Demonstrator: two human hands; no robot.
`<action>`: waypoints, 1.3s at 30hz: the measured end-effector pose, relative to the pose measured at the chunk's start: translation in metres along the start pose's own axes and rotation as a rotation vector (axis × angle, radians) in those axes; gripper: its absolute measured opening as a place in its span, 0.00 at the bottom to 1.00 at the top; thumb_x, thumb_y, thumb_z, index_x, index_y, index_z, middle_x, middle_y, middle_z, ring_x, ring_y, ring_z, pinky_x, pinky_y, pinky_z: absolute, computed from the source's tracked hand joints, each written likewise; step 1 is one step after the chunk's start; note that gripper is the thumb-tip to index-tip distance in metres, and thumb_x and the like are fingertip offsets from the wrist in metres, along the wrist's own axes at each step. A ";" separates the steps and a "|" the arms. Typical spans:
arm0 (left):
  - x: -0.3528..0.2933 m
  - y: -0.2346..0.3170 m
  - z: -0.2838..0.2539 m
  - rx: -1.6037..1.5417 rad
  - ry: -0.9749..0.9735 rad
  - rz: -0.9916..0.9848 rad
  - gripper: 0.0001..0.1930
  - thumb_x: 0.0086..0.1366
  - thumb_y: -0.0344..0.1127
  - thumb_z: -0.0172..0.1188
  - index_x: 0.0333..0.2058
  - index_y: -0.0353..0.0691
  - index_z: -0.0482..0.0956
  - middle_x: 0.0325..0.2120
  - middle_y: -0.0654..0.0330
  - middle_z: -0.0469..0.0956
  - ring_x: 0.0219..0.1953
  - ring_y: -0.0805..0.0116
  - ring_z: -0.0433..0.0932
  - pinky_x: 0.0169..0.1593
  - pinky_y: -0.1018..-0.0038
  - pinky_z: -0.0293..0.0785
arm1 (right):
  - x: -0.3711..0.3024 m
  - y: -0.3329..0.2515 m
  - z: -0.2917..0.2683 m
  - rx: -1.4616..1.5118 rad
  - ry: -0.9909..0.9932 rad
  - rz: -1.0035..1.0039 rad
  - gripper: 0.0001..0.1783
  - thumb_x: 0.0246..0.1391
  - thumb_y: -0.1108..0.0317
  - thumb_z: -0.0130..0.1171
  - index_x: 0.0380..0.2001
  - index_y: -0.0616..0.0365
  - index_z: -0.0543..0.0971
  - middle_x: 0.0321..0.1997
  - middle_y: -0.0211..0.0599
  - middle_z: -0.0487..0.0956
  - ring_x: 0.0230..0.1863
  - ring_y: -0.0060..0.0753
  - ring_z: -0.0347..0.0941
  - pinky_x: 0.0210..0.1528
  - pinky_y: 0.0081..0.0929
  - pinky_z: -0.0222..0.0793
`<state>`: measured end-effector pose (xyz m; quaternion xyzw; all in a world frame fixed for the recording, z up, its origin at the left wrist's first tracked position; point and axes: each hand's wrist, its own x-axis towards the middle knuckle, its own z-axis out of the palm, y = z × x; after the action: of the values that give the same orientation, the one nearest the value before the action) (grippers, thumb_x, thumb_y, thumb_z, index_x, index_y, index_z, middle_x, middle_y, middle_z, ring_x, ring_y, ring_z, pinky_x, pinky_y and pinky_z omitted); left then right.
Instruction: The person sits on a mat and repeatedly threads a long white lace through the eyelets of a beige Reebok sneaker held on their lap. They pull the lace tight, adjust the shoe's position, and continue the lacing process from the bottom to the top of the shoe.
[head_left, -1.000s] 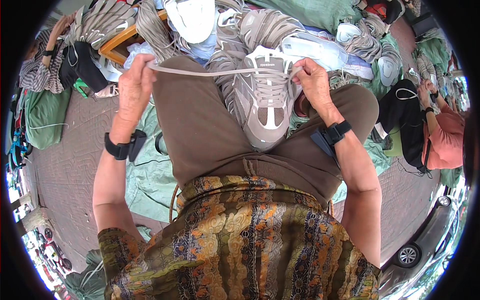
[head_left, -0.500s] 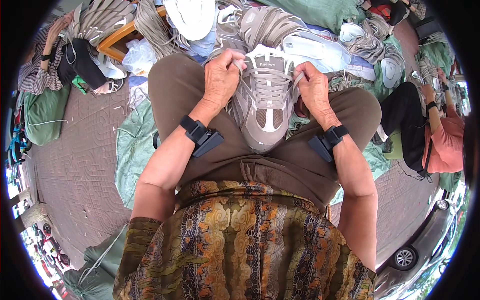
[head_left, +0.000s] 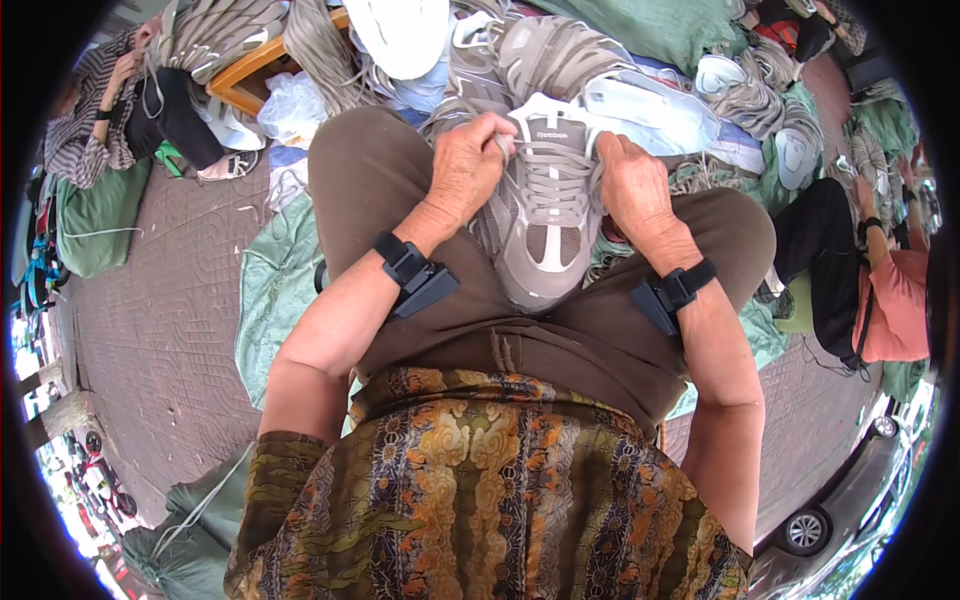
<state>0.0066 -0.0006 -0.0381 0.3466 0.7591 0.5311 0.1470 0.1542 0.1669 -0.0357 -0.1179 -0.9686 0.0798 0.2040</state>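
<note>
A grey-and-white sneaker (head_left: 541, 263) rests between my thighs, toe toward me. Its flat grey shoelace (head_left: 557, 190) crosses the tongue in several rows. At the upper left edge of the shoe, my left hand (head_left: 468, 168) is closed in a pinch on the lace by the collar. Opposite it, the fingers of my right hand (head_left: 636, 188) are curled together at the upper eyelets on the right. The lace seems to run into that hand, though its fingertips are mostly hidden behind the knuckles.
More sneakers and shoe uppers (head_left: 560, 55) lie piled beyond my knees, with bundles of grey laces (head_left: 325, 60) beside a wooden stool (head_left: 250, 75). Green sacking (head_left: 275, 300) spreads under me. Other people sit at left and right; a grey car (head_left: 830, 510) stands at lower right.
My right hand has turned knuckles-up and closed in at the upper eyelets; the lace loop seen in its fingers is now hidden. My left hand keeps its pinch. The whole view has shifted slightly.
</note>
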 end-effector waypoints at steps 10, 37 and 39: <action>0.000 -0.002 -0.001 0.049 0.025 0.011 0.07 0.58 0.32 0.56 0.34 0.38 0.79 0.28 0.52 0.79 0.30 0.60 0.77 0.40 0.70 0.72 | 0.007 0.026 0.010 0.418 -0.101 0.250 0.05 0.52 0.81 0.49 0.31 0.61 0.72 0.21 0.37 0.76 0.21 0.29 0.73 0.26 0.29 0.69; 0.022 -0.010 0.011 0.477 -0.097 0.338 0.05 0.56 0.27 0.50 0.32 0.34 0.72 0.25 0.44 0.77 0.31 0.46 0.77 0.36 0.57 0.72 | 0.018 0.011 -0.010 0.251 -0.174 0.195 0.08 0.48 0.80 0.51 0.33 0.60 0.73 0.25 0.47 0.77 0.30 0.53 0.75 0.34 0.39 0.68; 0.022 -0.015 0.008 0.401 -0.073 0.291 0.05 0.56 0.27 0.53 0.31 0.34 0.73 0.22 0.47 0.78 0.29 0.49 0.78 0.36 0.61 0.73 | 0.022 0.013 -0.020 0.300 -0.259 0.218 0.09 0.48 0.80 0.51 0.34 0.59 0.73 0.26 0.47 0.78 0.32 0.52 0.76 0.34 0.38 0.68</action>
<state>-0.0096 0.0176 -0.0517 0.4936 0.7856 0.3723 0.0247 0.1456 0.1873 -0.0123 -0.1788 -0.9455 0.2588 0.0835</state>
